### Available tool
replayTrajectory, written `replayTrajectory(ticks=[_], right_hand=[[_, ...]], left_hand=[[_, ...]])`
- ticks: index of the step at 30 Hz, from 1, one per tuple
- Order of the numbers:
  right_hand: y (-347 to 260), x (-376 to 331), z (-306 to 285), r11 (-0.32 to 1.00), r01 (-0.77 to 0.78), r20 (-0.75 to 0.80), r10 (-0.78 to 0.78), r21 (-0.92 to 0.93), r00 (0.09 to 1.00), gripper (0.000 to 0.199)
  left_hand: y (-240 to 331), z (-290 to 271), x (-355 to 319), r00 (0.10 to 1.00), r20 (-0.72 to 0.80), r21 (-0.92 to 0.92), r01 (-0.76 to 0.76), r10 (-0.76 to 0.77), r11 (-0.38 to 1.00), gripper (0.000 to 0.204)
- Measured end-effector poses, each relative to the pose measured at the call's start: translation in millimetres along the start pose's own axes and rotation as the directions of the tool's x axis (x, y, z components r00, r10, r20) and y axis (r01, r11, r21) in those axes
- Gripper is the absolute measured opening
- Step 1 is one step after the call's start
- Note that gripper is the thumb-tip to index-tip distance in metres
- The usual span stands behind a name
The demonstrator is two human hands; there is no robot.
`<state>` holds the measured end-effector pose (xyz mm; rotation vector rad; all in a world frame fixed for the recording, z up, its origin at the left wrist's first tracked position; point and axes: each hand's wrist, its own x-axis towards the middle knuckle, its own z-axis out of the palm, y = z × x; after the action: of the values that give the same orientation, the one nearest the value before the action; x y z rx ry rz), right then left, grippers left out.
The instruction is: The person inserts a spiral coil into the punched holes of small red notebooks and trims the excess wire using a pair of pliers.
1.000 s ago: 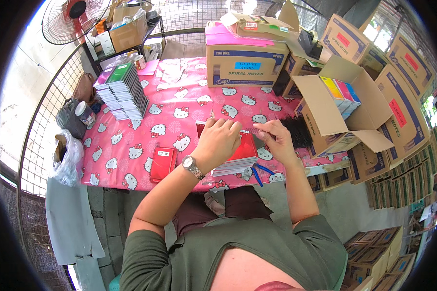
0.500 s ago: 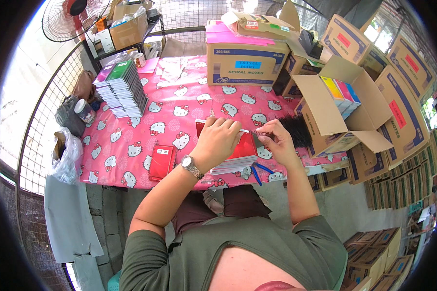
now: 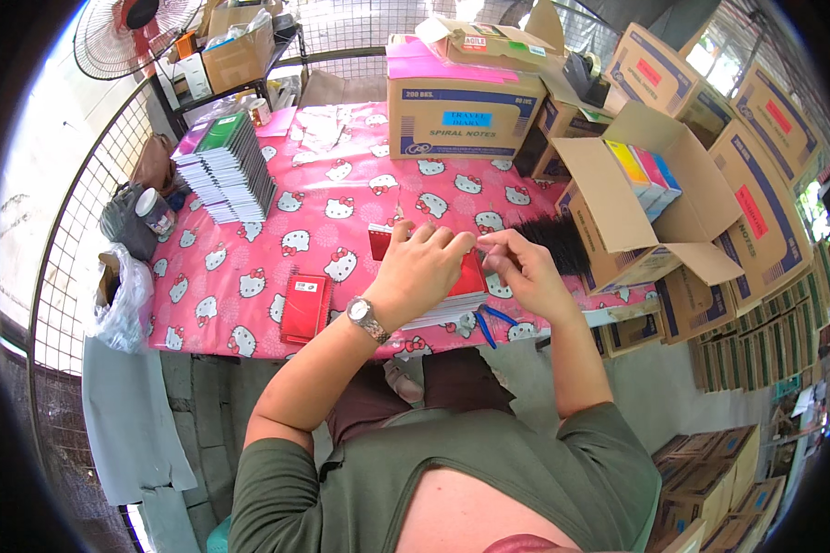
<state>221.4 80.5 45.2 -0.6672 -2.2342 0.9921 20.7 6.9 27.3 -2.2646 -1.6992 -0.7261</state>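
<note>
My left hand (image 3: 422,267) is closed on a red notebook (image 3: 378,241), held over the near middle of the table. Pinched together, the fingertips of my right hand (image 3: 524,272) meet the notebook's right end at a dark spiral wire, mostly hidden by the fingers. Beneath both hands lies a stack of red-covered notebooks (image 3: 471,279), its white page edges toward me. Blue-handled pliers (image 3: 494,318) rest just right of that stack. To the left of my left wrist, a bound red notebook (image 3: 304,309) lies flat on the tablecloth.
A heap of black spiral wires (image 3: 553,241) lies beside an open carton (image 3: 609,217) containing colourful notebooks. Tall notebook piles (image 3: 235,175) stand at the far left, near a jar (image 3: 157,212) and a plastic bag (image 3: 124,300). A closed carton (image 3: 461,115) stands at the back.
My right hand has moved slightly left toward my left hand, and the dark wire that showed between them is now mostly covered. The view has shifted slightly.
</note>
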Motion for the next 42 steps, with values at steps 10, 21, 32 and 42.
replayTrajectory(ticks=[10, 21, 32, 42], right_hand=[[147, 48, 24, 0.744, -0.475, -0.173, 0.606, 0.470, 0.776, 0.041], [219, 57, 46, 0.750, -0.521, -0.126, 0.520, -0.408, 0.845, 0.046], [31, 50, -44, 0.534, -0.324, 0.505, -0.233, 0.781, 0.831, 0.071], [36, 68, -34, 0.934, -0.121, 0.605, -0.115, 0.335, 0.788, 0.068]], left_hand=[[-1, -3, -4, 1.000, 0.001, -0.101, -0.006, 0.006, 0.995, 0.019], [-4, 7, -25, 0.963, -0.144, 0.012, 0.232, -0.228, 0.973, 0.036], [-12, 7, -10, 0.990, -0.064, -0.164, 0.112, -0.124, 0.980, 0.042], [-37, 4, -16, 0.978, -0.097, -0.401, 0.133, -0.187, 0.906, 0.030]])
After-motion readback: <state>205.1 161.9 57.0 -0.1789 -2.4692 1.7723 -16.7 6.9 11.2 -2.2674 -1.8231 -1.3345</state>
